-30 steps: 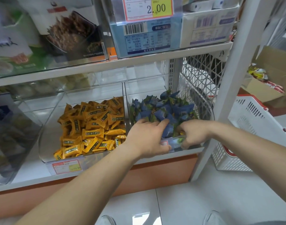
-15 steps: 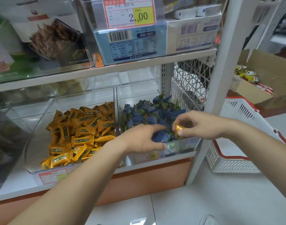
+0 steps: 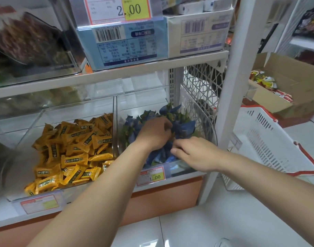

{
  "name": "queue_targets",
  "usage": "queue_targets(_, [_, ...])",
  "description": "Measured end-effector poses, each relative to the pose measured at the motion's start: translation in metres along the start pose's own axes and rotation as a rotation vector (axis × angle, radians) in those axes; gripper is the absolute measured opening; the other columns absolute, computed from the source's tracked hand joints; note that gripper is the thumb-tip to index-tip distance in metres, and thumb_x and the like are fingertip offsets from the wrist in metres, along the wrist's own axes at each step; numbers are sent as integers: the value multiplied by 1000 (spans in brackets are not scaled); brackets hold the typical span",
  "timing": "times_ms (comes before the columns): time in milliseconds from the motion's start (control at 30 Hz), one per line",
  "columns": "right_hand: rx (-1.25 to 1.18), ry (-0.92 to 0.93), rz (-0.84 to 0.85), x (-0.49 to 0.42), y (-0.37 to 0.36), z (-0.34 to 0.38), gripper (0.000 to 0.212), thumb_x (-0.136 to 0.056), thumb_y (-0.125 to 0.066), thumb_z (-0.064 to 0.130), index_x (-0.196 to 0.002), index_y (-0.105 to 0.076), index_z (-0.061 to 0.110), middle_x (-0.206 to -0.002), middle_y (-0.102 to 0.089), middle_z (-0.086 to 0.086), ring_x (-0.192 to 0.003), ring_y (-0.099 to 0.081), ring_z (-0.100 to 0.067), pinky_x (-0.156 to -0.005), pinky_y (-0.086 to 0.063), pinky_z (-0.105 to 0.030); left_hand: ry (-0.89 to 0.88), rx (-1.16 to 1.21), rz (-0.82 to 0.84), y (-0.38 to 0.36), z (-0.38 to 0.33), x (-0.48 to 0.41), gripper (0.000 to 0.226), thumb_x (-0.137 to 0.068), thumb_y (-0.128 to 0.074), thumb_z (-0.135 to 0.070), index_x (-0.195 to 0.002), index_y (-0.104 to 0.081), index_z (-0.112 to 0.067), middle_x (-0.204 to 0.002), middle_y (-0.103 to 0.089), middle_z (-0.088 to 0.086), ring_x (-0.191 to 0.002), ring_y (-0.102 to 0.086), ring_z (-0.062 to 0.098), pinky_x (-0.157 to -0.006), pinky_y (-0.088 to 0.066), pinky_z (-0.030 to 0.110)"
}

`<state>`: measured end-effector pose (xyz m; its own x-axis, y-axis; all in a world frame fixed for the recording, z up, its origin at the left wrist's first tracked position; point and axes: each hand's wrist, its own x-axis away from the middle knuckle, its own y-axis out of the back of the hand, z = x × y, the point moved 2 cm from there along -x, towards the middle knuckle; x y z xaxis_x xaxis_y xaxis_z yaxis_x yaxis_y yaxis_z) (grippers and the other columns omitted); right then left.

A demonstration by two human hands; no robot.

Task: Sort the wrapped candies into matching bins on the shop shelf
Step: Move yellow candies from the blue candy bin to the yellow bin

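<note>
The right clear bin (image 3: pixel 212 132) on the lower shelf holds blue wrapped candies (image 3: pixel 183 124). My left hand (image 3: pixel 155 133) is inside it with its fingers curled into the pile. My right hand (image 3: pixel 192 154) is at the front of the same bin, knuckles up, with its fingertips bent down among the blue wrappers. What lies under its fingers is hidden. No yellow candy shows in either hand. The left clear bin (image 3: pixel 77 108) is filled with yellow wrapped candies (image 3: pixel 72 150).
A white shelf post (image 3: pixel 229 104) stands just right of the blue bin. A white basket with red rim (image 3: pixel 270 141) leans beyond it, and a cardboard box of snacks (image 3: pixel 284 86) sits behind. Boxes and a price tag (image 3: pixel 119 9) fill the upper shelf.
My right hand, which pinched a yellow candy above the bin half a second ago, has dropped to the bin's front and the candy is out of sight. My left hand's fingers have curled in.
</note>
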<state>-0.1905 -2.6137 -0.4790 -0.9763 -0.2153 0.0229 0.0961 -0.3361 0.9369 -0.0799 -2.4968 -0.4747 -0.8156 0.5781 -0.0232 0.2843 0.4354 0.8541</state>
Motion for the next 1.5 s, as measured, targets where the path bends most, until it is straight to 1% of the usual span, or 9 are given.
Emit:
queue_targets(200, [-110, -54, 104, 3, 5, -5, 14, -100, -45, 37, -96, -56, 30, -83, -60, 14, -82, -58, -15, -67, -42, -28, 36, -164, 130, -18, 10, -13, 33, -97, -50, -40, -127, -61, -30, -129, -64, -3, -112, -60, 21, -90, -51, 35])
queue_targets(333, [-325, -130, 197, 7, 15, -10, 22, -78, -45, 43, -95, -60, 39, -100, -66, 13, -94, -60, -9, -84, -46, -29, -13, -186, 205, -22, 11, -14, 29, -95, -58, -39, -120, -69, -32, -127, -66, -9, -113, -60, 16, -93, -52, 35])
queue_targets(433, [-387, -126, 167, 8, 17, -13, 18, -89, -53, 27, -98, -65, 37, -107, -70, 10, -102, -64, -8, -97, -49, -37, -20, -90, 139, -17, 13, -11, 18, -91, -66, -38, -107, -73, -35, -116, -70, -11, -110, -61, 14, -93, -52, 37])
queue_targets(633, [-628, -86, -47, 12, 27, -13, 34, -102, -46, 2, -108, -67, 29, -116, -69, 12, -112, -61, 3, -102, -44, -19, -88, 149, -109, 10, -1, 5, 14, -89, -68, -30, -83, -65, -42, -93, -62, -19, -97, -59, 10, -83, -46, 27])
queue_targets(867, [-932, -88, -568, 10, 39, -1, 27, -96, -61, 1, -109, -70, 24, -107, -74, 1, -96, -70, -5, -78, -56, -19, 63, 876, -53, 34, -19, 45, 4, -99, -57, -16, -99, -56, -12, -100, -67, 15, -88, -69, 30, -70, -62, 39])
queue_targets(1067, [-1102, -140, -721, -5, 44, 18, 15, -87, -73, 1, -87, -70, 16, -83, -70, -2, -68, -70, -9, -62, -58, -22, 45, 906, 1, 35, -24, 69, 26, -100, -56, -31, -122, -51, -18, -106, -67, 9, -81, -71, 20, -72, -62, 39])
queue_targets(1233, [-1174, -123, -597, -26, 46, 30, 10, -89, -74, 10, -91, -74, 19, -81, -77, 2, -75, -73, -13, -60, -57, -24, 40, 777, -194, 57, -10, 73, 31, -88, -74, -24, -112, -56, -25, -98, -71, 4, -71, -70, 9, -57, -55, 24])
queue_targets(1367, [-1057, -196, -544, -46, 36, 24, 9, -96, -65, 20, -102, -70, 25, -91, -75, 2, -81, -68, -15, -67, -53, -27, 41, 275, -396, 95, 33, 80, 33, -82, -75, -33, -107, -55, -37, -83, -68, -16, -70, -64, -5, -52, -41, 6])
queue_targets(1500, [-557, -230, -365, -69, 12, 14, 29, -100, -57, 19, -128, -66, 16, -126, -66, 0, -113, -61, -16, -82, -43, -15, 134, -120, -422, 114, 85, 91, 31, -85, -68, -47, -112, -52, -42, -95, -69, -9, -79, -63, 15, -57, -44, 25])
